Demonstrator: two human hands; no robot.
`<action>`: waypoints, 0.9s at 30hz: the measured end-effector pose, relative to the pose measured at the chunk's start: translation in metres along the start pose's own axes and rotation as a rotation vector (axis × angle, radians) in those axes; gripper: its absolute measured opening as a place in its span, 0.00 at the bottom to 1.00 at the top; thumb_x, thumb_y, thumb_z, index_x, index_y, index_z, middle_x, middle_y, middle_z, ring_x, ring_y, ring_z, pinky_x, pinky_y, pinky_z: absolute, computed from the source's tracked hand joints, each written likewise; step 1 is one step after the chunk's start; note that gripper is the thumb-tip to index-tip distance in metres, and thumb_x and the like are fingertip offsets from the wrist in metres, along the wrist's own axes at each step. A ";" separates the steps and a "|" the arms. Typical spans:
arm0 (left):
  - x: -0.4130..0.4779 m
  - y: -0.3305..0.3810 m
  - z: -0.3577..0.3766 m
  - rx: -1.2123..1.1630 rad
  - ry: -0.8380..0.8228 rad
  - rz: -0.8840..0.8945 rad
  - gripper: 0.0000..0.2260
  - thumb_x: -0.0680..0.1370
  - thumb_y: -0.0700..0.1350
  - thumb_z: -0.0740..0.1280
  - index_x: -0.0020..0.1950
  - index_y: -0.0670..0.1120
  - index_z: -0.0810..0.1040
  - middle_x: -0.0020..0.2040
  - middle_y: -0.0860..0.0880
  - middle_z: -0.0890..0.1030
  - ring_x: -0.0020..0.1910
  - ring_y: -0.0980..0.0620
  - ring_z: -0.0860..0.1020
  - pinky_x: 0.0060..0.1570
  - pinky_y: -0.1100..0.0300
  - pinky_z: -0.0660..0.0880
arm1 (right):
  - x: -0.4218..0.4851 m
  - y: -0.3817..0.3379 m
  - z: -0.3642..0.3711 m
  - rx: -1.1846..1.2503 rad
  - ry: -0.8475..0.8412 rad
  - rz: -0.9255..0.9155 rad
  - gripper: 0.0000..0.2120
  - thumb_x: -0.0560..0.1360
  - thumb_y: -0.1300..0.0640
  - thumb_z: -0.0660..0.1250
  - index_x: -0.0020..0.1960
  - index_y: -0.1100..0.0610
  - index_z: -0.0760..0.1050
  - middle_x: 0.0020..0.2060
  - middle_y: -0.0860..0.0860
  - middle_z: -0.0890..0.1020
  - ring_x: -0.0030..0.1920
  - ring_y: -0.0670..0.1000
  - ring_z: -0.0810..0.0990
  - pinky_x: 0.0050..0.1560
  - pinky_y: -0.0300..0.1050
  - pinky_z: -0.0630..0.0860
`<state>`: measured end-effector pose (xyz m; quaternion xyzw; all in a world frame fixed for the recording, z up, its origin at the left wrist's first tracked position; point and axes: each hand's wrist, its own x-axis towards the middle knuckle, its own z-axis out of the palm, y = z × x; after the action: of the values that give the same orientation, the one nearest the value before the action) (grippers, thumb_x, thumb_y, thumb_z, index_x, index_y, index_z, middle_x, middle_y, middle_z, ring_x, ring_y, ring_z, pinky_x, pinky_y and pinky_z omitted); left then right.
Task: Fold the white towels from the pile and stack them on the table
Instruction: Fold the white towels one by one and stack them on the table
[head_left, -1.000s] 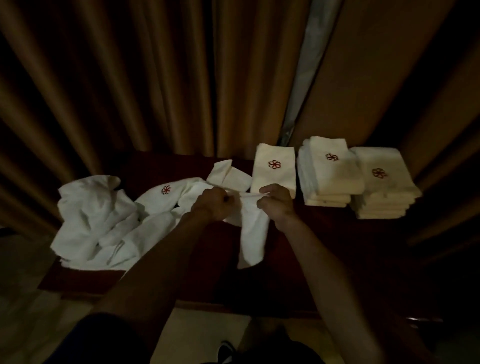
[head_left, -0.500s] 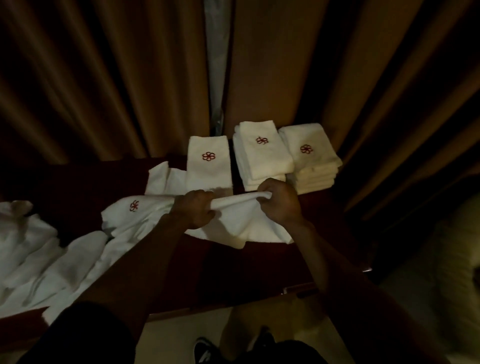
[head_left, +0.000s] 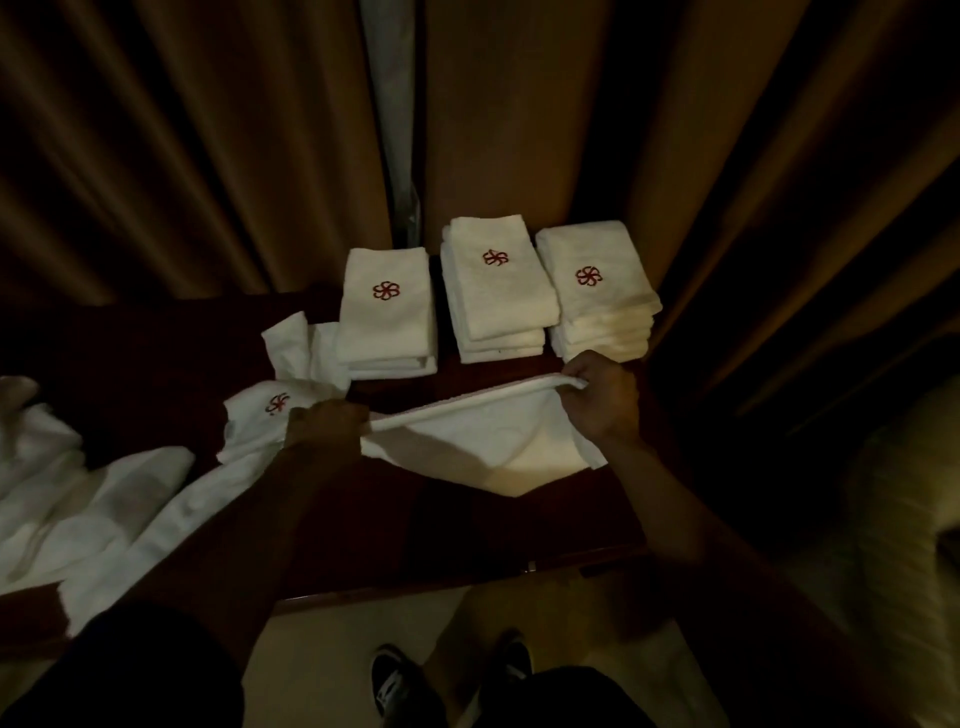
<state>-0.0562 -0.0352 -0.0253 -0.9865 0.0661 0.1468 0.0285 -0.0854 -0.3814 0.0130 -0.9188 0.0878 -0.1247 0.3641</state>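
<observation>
I hold a white towel (head_left: 493, 447) stretched by its top edge above the dark table (head_left: 395, 551). My left hand (head_left: 324, 423) grips its left corner and my right hand (head_left: 602, 397) grips its right corner; the cloth sags below between them. Behind it stand three stacks of folded white towels with red flower logos: a low one (head_left: 387, 317), a taller middle one (head_left: 498, 296) and a right one (head_left: 597, 291). The pile of unfolded towels (head_left: 93, 499) spreads over the table's left side, with one logo towel (head_left: 254, 421) just left of my left hand.
Brown curtains (head_left: 208, 156) hang close behind the table. The table's front edge (head_left: 467, 582) runs below the towel, with light floor and my shoes (head_left: 395, 686) beneath. A pale cushioned surface (head_left: 904, 519) lies at the right.
My hands have moved apart, stretching the towel's top edge wide and taut. Earlier it hung bunched between close hands. The view has shifted right, so the pile sits further left.
</observation>
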 end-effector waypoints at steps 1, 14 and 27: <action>-0.001 -0.002 0.002 0.007 0.013 -0.048 0.10 0.78 0.47 0.64 0.58 0.55 0.78 0.54 0.53 0.80 0.57 0.49 0.79 0.59 0.47 0.72 | 0.002 0.002 -0.003 -0.002 0.008 -0.020 0.06 0.70 0.65 0.73 0.40 0.54 0.80 0.35 0.49 0.83 0.38 0.51 0.81 0.39 0.41 0.74; 0.000 -0.013 -0.061 -0.284 0.508 -0.066 0.06 0.78 0.44 0.66 0.52 0.45 0.82 0.46 0.42 0.79 0.42 0.38 0.80 0.39 0.47 0.77 | 0.025 -0.004 -0.007 -0.001 -0.019 -0.014 0.04 0.73 0.56 0.76 0.44 0.54 0.82 0.38 0.49 0.84 0.38 0.47 0.78 0.38 0.39 0.69; 0.008 -0.035 -0.184 -0.426 0.647 0.060 0.15 0.77 0.34 0.64 0.61 0.42 0.81 0.56 0.39 0.82 0.54 0.37 0.80 0.52 0.47 0.77 | 0.080 -0.078 -0.058 0.107 0.220 -0.141 0.06 0.71 0.59 0.77 0.44 0.54 0.80 0.35 0.48 0.80 0.37 0.53 0.82 0.37 0.48 0.78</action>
<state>0.0091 -0.0152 0.1492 -0.9634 0.0685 -0.1606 -0.2036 -0.0202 -0.3831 0.1214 -0.8827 0.0554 -0.2546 0.3911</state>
